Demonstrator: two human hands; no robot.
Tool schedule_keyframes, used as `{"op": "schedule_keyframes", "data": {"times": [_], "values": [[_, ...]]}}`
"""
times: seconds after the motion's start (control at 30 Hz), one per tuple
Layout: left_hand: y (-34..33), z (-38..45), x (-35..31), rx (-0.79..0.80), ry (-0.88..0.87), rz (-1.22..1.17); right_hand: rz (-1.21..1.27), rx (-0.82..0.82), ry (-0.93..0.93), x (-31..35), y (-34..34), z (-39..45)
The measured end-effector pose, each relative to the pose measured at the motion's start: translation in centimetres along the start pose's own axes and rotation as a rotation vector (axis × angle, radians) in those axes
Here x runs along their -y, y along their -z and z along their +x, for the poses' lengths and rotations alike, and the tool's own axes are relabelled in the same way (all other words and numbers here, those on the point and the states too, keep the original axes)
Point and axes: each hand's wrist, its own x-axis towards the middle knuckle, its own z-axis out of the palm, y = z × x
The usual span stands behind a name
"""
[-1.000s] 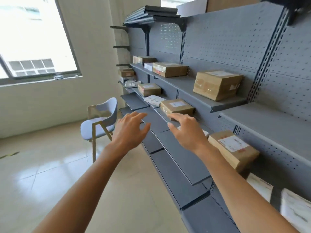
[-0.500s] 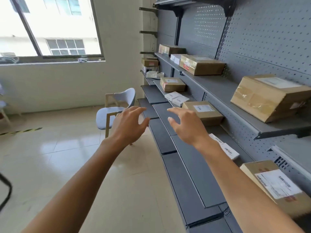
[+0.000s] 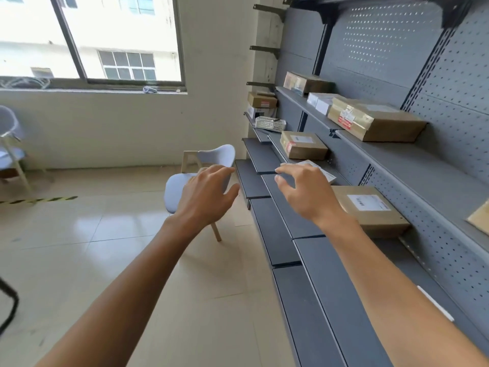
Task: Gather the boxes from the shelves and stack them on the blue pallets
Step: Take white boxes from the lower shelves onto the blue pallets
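Grey wall shelves (image 3: 412, 165) run along the right and carry several cardboard boxes. A brown box with a white label (image 3: 370, 211) lies on the middle shelf just right of my right hand (image 3: 304, 193). Farther along sit another labelled box (image 3: 303, 145) and a larger taped box (image 3: 370, 123) on the upper shelf. My left hand (image 3: 206, 197) and my right hand both reach forward with fingers spread, holding nothing. No blue pallet is in view.
A pale blue chair (image 3: 201, 178) stands on the tiled floor just beyond my left hand. A white basket (image 3: 270, 123) sits on the far shelf. Another chair (image 3: 10, 144) is at the left wall under the window. Yellow-black tape (image 3: 39, 200) marks the floor.
My view has swung left and moved along the shelves, so the labelled box now lies beside my right hand. Both hands stay outstretched and empty.
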Motion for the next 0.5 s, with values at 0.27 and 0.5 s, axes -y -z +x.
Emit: {"op": "schedule_keyframes", "data": {"times": [0.27, 0.5], "values": [[-0.6, 10.5, 6.9, -0.005, -0.039, 0.019, 0.052, -0.036, -0.044, 1.7, -4.9, 10.0], [-3.4, 17.1, 10.9, 0.039, -0.057, 0.032, -0.008, -0.01, -0.063, 0.0, -7.7, 16.3]]}}
